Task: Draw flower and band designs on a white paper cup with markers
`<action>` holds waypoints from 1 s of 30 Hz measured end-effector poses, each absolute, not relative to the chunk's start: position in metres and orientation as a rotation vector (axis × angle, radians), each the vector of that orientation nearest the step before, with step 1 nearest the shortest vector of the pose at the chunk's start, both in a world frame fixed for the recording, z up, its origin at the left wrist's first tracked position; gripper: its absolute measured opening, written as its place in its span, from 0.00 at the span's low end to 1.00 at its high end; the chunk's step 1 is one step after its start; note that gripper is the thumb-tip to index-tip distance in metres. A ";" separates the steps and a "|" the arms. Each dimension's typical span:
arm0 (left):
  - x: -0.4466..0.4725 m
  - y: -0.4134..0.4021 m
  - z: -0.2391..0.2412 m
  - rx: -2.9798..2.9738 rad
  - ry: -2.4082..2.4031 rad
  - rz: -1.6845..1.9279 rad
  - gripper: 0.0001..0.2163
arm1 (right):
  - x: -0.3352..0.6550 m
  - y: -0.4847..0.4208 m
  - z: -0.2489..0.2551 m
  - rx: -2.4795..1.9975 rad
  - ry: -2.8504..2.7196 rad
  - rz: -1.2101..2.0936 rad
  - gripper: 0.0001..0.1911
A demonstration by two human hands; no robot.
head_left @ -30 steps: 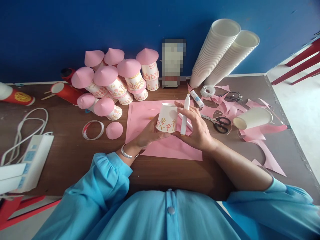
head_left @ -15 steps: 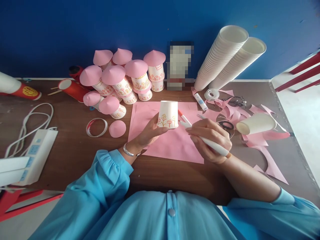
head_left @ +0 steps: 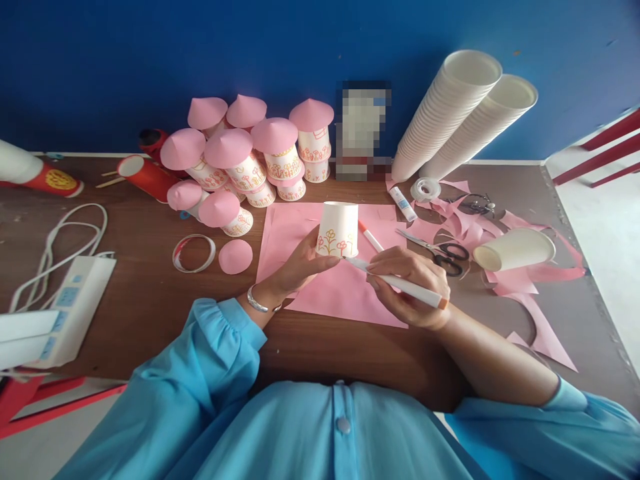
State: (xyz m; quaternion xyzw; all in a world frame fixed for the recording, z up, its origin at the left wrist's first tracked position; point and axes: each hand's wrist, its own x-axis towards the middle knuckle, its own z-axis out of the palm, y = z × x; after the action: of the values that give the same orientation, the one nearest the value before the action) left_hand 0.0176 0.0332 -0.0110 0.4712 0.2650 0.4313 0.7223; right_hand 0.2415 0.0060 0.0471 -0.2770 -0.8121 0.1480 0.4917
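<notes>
1. Two hands work above a flat pink paper sheet (head_left: 325,287) on the brown wooden table (head_left: 150,313).
2. The right hand (head_left: 410,283) pinches a white marker pen (head_left: 400,285), tip touching the cup's lower edge.
3. The left hand (head_left: 300,263) grips an upturned white paper cup with drawn flowers (head_left: 339,230), fingers closed on its wall.
4. Black-handled scissors (head_left: 445,250) lie just right.
5. Pink-roofed decorated cups (head_left: 250,160) cluster farther back, beside two leaning stacks of plain white cups (head_left: 460,113).
</notes>
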 end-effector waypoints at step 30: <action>0.020 0.034 -0.013 1.031 0.664 0.999 0.29 | 0.242 0.007 0.044 -0.725 -1.991 0.305 0.11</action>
State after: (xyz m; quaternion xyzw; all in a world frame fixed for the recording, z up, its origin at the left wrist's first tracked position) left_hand 0.0195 0.0345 -0.0128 0.4635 0.2984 0.4492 0.7031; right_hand 0.2424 0.0071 0.0437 -0.2971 -0.8159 0.1250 0.4800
